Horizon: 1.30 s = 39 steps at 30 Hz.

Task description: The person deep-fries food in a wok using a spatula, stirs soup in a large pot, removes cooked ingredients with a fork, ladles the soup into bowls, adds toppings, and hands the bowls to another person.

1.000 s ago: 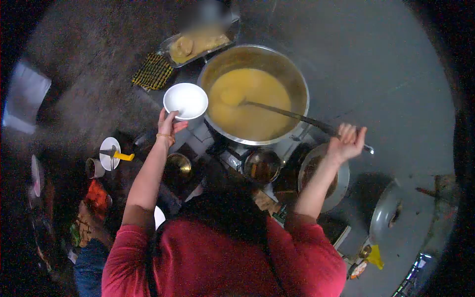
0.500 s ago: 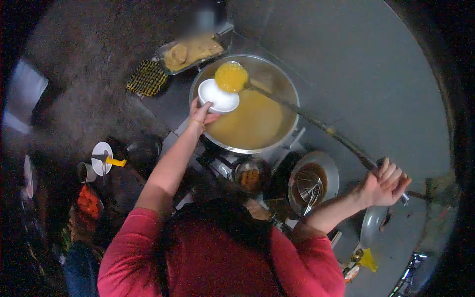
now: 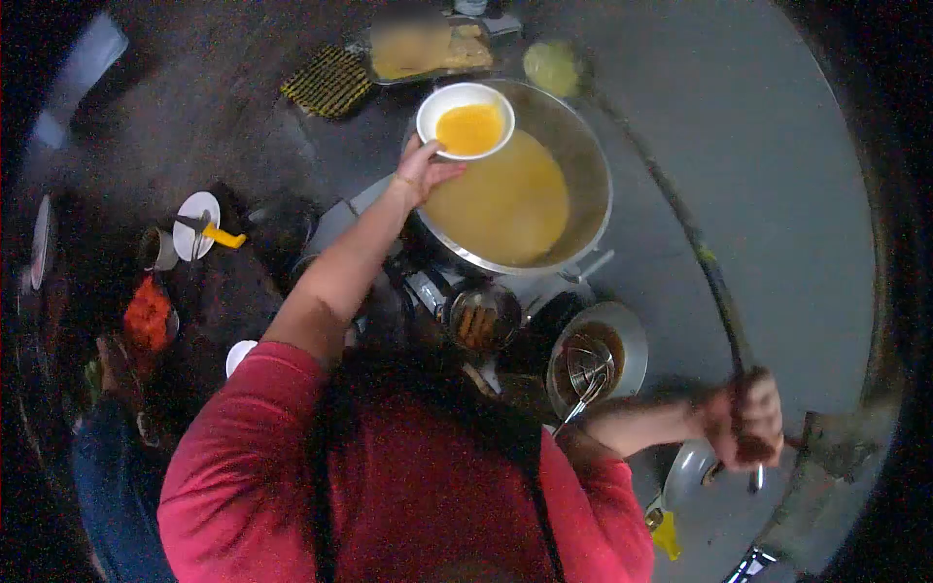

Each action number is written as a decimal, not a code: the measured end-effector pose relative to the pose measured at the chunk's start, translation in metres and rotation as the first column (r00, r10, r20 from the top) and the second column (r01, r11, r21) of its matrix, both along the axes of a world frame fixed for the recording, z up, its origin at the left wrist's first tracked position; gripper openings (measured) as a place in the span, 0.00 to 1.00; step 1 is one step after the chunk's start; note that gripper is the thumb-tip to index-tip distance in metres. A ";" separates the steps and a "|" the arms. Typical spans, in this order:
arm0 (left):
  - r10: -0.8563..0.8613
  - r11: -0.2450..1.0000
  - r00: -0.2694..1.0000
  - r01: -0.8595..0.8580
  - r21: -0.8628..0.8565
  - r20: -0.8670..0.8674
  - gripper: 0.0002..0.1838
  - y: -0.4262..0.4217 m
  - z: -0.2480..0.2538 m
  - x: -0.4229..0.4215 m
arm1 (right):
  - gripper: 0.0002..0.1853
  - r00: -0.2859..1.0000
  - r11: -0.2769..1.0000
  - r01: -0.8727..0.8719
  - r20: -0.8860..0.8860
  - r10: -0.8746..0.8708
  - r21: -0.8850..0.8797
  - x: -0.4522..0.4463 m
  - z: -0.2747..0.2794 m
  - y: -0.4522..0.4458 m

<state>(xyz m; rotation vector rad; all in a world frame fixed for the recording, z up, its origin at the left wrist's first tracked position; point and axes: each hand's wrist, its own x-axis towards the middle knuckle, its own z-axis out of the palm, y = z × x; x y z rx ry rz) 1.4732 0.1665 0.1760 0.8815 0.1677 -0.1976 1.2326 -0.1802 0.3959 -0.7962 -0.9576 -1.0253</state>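
Observation:
My left hand [image 3: 424, 175] holds a white bowl [image 3: 440, 109] by its near side, thumb at the rim, over the far-left part of a large metal pot [image 3: 600, 219]. Yellow-orange soup [image 3: 471, 130] lies in the bowl. More yellow liquid [image 3: 505, 204], paler, fills the lower part of the pot. At the right, my right hand [image 3: 746, 420], blurred, is wrapped round the end of a long-handled ladle [image 3: 680, 209]. The blurred, pale-yellow ladle head is at the pot's far rim, right of the bowl and apart from it.
A tray of pale food [image 3: 428, 51] and a black-yellow woven mat [image 3: 328, 82] lie beyond the pot. Nearer are a pan of browned pieces [image 3: 476, 325] and a metal bowl [image 3: 630, 335] with a whisk [image 3: 589, 367]. Left, a yellow-handled knife [image 3: 225, 237] rests on a plate; another person's blue clothing [image 3: 112, 496] shows.
The ladle head, full of yellow soup over the bowl before, has swung away to the far right. The bowl now contains soup. My right hand has moved downward with the handle, now steeper.

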 end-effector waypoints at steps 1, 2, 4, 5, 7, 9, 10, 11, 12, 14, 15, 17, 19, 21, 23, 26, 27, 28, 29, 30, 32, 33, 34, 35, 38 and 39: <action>0.014 1.000 1.000 -0.014 -0.002 -0.008 0.29 0.007 0.001 -0.005 | 0.15 0.988 0.988 0.142 -0.049 -0.145 -0.060 0.017 -0.010 0.017; 0.022 1.000 1.000 -0.022 -0.010 -0.010 0.28 0.014 0.004 -0.011 | 0.15 0.953 0.952 0.277 -0.087 -0.289 -0.129 0.035 -0.023 0.038; 0.036 0.999 0.999 -0.036 0.014 0.019 0.26 0.025 0.014 -0.019 | 0.15 0.906 0.916 0.329 -0.195 -0.375 -0.229 0.074 -0.067 0.061; 0.033 0.999 0.999 -0.034 0.018 0.022 0.26 0.029 0.022 -0.022 | 0.13 0.847 0.789 0.326 -0.209 -0.488 -0.520 0.092 -0.083 0.063; 0.058 0.987 0.998 -0.059 0.151 0.008 0.27 0.040 0.033 -0.026 | 0.15 0.796 0.893 0.194 -0.467 -0.386 -0.407 0.127 -0.113 0.088; 0.060 0.986 0.998 -0.064 0.156 0.032 0.26 0.058 0.024 -0.026 | 0.16 0.710 0.879 0.237 -0.544 -0.447 -0.413 0.145 -0.139 0.074; 0.046 0.984 0.999 -0.048 0.174 0.012 0.29 0.067 0.020 -0.028 | 0.16 0.649 0.977 0.201 -0.736 -0.189 -0.073 0.146 -0.135 0.073; 0.033 0.981 0.999 -0.031 0.192 -0.008 0.32 0.075 0.016 -0.029 | 0.16 0.573 0.939 0.199 -0.811 0.120 0.280 0.146 -0.130 0.071; 0.068 0.978 0.998 -0.065 0.199 -0.010 0.34 0.080 0.010 -0.031 | 0.14 0.526 0.884 0.318 -0.839 0.135 0.342 0.142 -0.121 0.065; 0.082 0.973 0.996 -0.072 0.221 -0.038 0.35 0.088 0.008 -0.041 | 0.18 0.542 0.866 0.316 -0.823 0.171 0.388 0.133 -0.123 0.037; 0.099 0.967 0.993 -0.080 0.240 -0.069 0.35 0.093 0.007 -0.043 | 0.20 0.545 0.865 0.362 -0.832 0.106 0.348 0.123 -0.124 0.026; 0.134 0.967 0.986 -0.108 0.230 -0.098 0.35 0.098 -0.008 -0.040 | 0.22 0.610 0.852 0.354 -0.785 0.102 0.386 0.106 -0.111 0.007; 0.072 0.962 0.991 -0.039 0.270 -0.113 0.39 0.097 -0.010 -0.041 | 0.22 0.687 0.892 0.245 -0.717 0.117 0.380 0.090 -0.097 -0.016; 0.045 0.961 0.993 -0.012 0.277 -0.112 0.40 0.094 -0.012 -0.040 | 0.23 0.725 0.866 0.293 -0.685 0.076 0.405 0.080 -0.068 -0.019; 0.018 0.959 0.994 0.014 0.284 -0.110 0.41 0.089 -0.018 -0.037 | 0.25 0.758 0.837 0.337 -0.652 0.032 0.432 0.068 -0.039 -0.020; 0.050 0.965 0.990 -0.015 0.262 -0.128 0.41 0.074 -0.029 -0.029 | 0.25 0.800 0.851 0.356 -0.597 -0.064 0.387 0.045 -0.015 -0.026; 0.048 0.966 0.991 -0.014 0.258 -0.126 0.41 0.069 -0.031 -0.028 | 0.23 0.865 0.918 0.172 -0.501 0.034 0.359 0.036 -0.012 -0.034; 0.012 0.974 0.992 0.016 0.226 -0.123 0.42 0.061 -0.027 -0.029 | 0.22 0.900 0.952 -0.021 -0.410 0.152 0.306 0.030 -0.010 -0.037; -0.024 0.980 0.993 0.047 0.194 -0.120 0.43 0.053 -0.025 -0.030 | 0.22 0.899 0.953 -0.026 -0.410 0.154 0.302 0.026 -0.006 -0.036; -0.042 0.983 0.990 0.064 0.170 -0.132 0.43 0.045 -0.024 -0.028 | 0.21 0.907 0.953 -0.090 -0.371 0.198 0.289 0.023 -0.003 -0.034; -0.005 0.985 0.988 0.032 0.168 -0.157 0.42 0.028 -0.025 -0.025 | 0.21 0.914 0.956 -0.103 -0.354 0.200 0.276 0.016 0.002 -0.030; 0.028 0.985 0.983 0.004 0.171 -0.183 0.42 0.021 -0.026 -0.024 | 0.21 0.913 0.957 -0.107 -0.354 0.202 0.271 0.014 0.002 -0.028; -0.028 0.991 0.993 0.042 0.126 -0.116 0.42 0.017 -0.023 -0.024 | 0.20 0.928 0.970 -0.105 -0.329 0.174 0.218 0.011 0.002 -0.026; -0.024 0.992 0.993 0.038 0.122 -0.115 0.42 0.014 -0.020 -0.024 | 0.19 0.942 0.981 -0.101 -0.303 0.148 0.165 0.008 0.001 -0.024; -0.014 0.992 0.987 0.033 0.120 -0.158 0.42 0.011 -0.018 -0.026 | 0.17 0.963 0.988 -0.111 -0.235 0.134 0.107 -0.007 -0.003 -0.023; -0.020 0.994 0.990 0.035 0.106 -0.137 0.42 0.012 -0.019 -0.026 | 0.18 0.974 0.991 -0.084 -0.203 0.103 0.101 -0.012 -0.003 -0.024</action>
